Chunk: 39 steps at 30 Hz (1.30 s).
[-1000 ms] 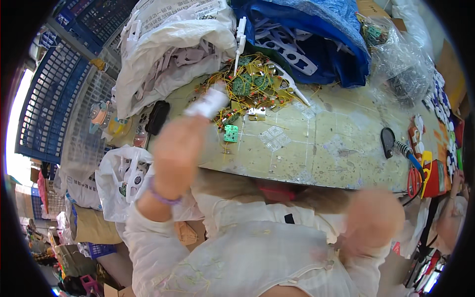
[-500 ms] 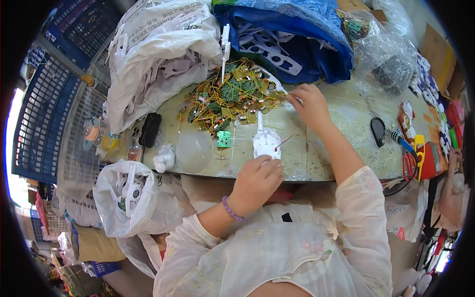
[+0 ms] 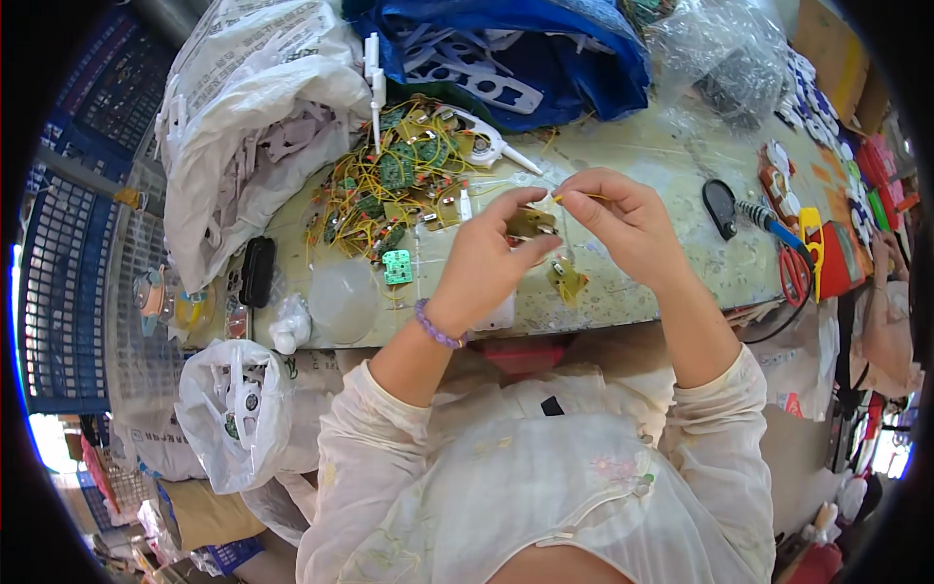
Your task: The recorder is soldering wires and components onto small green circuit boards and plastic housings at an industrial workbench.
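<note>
Over the front edge of the worn pale-green worktable, the left hand is closed on a small brass-coloured circuit piece, pinched between thumb and fingers. The right hand pinches a thin yellow wire at its fingertips — the step looks like fitting or freeing a lead on that piece. The next move likely calls for fine, steady fingertip work. A heap of green boards and yellow wires lies further back, left of centre.
</note>
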{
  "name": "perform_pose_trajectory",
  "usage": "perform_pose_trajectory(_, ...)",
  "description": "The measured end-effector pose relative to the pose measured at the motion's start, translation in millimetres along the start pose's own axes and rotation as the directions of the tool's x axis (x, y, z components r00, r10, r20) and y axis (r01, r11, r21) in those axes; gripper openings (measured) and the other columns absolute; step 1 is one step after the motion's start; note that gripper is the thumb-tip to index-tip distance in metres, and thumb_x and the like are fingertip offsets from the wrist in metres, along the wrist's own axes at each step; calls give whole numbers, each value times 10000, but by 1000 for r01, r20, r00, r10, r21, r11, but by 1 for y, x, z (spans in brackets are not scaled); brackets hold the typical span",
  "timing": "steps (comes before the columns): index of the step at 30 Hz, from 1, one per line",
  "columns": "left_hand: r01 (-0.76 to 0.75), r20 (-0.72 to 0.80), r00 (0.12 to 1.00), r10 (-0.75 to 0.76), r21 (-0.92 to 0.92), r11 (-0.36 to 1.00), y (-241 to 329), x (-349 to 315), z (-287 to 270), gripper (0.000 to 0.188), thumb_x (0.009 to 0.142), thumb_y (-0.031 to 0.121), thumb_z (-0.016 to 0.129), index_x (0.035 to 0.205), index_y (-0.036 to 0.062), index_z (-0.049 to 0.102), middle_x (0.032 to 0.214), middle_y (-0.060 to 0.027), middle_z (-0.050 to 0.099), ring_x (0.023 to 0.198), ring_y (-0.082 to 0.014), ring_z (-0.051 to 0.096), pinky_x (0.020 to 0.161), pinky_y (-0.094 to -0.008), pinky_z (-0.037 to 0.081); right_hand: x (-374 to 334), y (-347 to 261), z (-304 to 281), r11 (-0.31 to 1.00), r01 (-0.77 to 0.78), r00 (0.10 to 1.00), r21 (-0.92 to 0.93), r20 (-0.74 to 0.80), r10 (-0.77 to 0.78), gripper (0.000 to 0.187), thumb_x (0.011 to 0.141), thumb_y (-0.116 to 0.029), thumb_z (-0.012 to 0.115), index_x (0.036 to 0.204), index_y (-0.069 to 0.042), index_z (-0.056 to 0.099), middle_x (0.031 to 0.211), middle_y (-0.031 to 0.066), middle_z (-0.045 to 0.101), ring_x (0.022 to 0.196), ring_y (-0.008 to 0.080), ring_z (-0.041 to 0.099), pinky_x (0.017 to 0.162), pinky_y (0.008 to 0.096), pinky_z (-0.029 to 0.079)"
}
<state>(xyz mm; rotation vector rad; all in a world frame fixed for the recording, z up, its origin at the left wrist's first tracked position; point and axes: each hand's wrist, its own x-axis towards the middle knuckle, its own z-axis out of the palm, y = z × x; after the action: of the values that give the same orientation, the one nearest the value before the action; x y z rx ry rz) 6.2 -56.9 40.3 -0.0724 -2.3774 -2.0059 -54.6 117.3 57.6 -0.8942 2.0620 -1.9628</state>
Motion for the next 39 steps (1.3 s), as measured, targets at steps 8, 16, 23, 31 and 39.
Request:
perform_pose_trajectory(8, 119, -152, 973, -171, -301, 946, 7, 17, -30, 338, 846, 161, 671, 1134, 48, 535, 960, -38, 641, 867, -118, 633, 669, -243, 520, -47, 12, -1, 743, -65, 964, -666, 150, 219, 439, 673, -272, 761, 1010, -32, 613, 914, 125, 603, 850, 281, 590, 746, 363, 478)
perform_pose_trajectory(16, 238, 142, 967, -214, -808, 539, 3, 8, -30, 406, 867, -2, 525, 1252, 63, 413, 1151, -101, 581, 1100, -218, 562, 895, -321, 490, -17, 32, -5, 722, -70, 993, -688, 20, 115, 313, 720, -164, 711, 983, -30, 606, 945, 102, 585, 844, 276, 587, 748, 358, 476)
perform_pose_trajectory(23, -217, -113, 974, 197, -217, 952, -6, 3, -23, 226, 839, -59, 537, 1023, 17, 641, 1169, -96, 570, 1040, -171, 561, 872, -272, 460, 16, 9, 6, 996, -83, 983, -13, -163, 80, 300, 894, -259, 600, 1095, -37, 582, 941, 56, 617, 844, 177, 600, 734, 287, 486)
perform_pose_trajectory(31, -494, -22, 847, 531, 332, 803, -4, -3, -10, 310, 762, -101, 582, 960, 100, 708, 1111, -97, 574, 930, -203, 589, 734, -289, 484, -23, 14, 2, 867, -338, 914, 367, -91, 395, 345, 888, -271, 623, 1116, -16, 578, 837, 16, 605, 745, 75, 554, 660, 224, 453)
perform_pose_trajectory(39, -548, 30, 811, 584, 387, 742, -10, 0, 5, 363, 712, -56, 604, 1044, 87, 643, 1186, -140, 510, 1008, -259, 554, 822, -343, 473, -28, 9, -1, 755, -377, 915, 536, 92, 392, 439, 842, -156, 677, 1225, -5, 526, 842, 13, 597, 720, 83, 554, 631, 227, 454)
